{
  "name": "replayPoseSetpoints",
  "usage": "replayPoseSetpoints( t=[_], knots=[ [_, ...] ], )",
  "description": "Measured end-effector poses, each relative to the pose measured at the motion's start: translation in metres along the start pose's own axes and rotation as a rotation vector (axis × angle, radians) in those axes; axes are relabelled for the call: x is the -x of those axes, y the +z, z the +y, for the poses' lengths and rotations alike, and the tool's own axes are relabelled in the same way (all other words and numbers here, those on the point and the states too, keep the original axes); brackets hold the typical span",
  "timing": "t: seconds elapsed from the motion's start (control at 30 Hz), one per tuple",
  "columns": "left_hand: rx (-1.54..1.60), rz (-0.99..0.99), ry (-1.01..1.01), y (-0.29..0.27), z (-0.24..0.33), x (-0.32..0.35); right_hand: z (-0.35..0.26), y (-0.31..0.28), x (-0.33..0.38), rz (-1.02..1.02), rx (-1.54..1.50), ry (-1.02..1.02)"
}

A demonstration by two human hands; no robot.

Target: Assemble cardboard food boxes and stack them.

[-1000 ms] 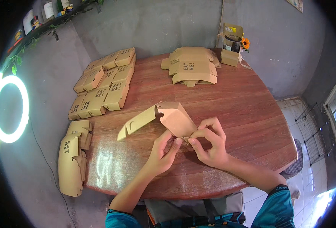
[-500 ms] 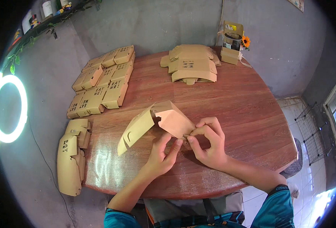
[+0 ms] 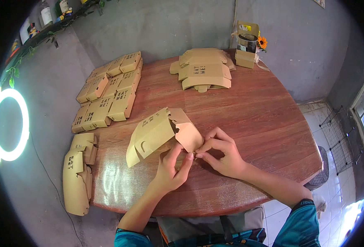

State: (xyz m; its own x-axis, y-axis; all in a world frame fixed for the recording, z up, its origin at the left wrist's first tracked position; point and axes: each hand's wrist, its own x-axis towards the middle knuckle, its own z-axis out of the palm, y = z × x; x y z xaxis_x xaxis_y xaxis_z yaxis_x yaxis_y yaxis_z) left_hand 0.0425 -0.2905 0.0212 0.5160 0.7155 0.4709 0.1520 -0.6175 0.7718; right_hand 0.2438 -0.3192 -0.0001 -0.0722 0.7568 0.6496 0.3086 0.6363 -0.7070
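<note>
A partly folded brown cardboard box (image 3: 159,131) is tilted above the near middle of the table. Its printed lid panel, with a curved slot, hangs open toward the left. My left hand (image 3: 174,169) pinches the box's near corner between thumb and forefinger. Close beside it, my right hand (image 3: 221,154) grips the same corner, its thumb and fingertips pressed on a small flap. The fingertips of both hands nearly meet there. Exactly how the flap sits between them is partly hidden.
Several closed boxes (image 3: 112,92) stand in rows at the back left. Flat unfolded cardboard blanks (image 3: 206,71) are stacked at the back. Partly folded boxes (image 3: 77,179) lie at the left edge. A cardboard carrier (image 3: 246,58) holds a dark container at the back right. The wooden table (image 3: 256,119) has a curved edge.
The box has turned and tilted, so more of its printed lid panel shows. Both hands have shifted slightly left, still pinching the corner.
</note>
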Motion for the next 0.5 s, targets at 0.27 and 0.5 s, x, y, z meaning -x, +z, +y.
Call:
replayPoseSetpoints(
  t=[0.27,0.5],
  knots=[
    [-0.242,0.03,0.249,0.004,-0.002,-0.003,0.018,0.006,0.002,-0.006,-0.377,0.232],
    [-0.291,-0.038,0.109,-0.005,-0.004,-0.006,0.013,0.008,-0.004,0.165,-0.476,0.381]
  ],
)
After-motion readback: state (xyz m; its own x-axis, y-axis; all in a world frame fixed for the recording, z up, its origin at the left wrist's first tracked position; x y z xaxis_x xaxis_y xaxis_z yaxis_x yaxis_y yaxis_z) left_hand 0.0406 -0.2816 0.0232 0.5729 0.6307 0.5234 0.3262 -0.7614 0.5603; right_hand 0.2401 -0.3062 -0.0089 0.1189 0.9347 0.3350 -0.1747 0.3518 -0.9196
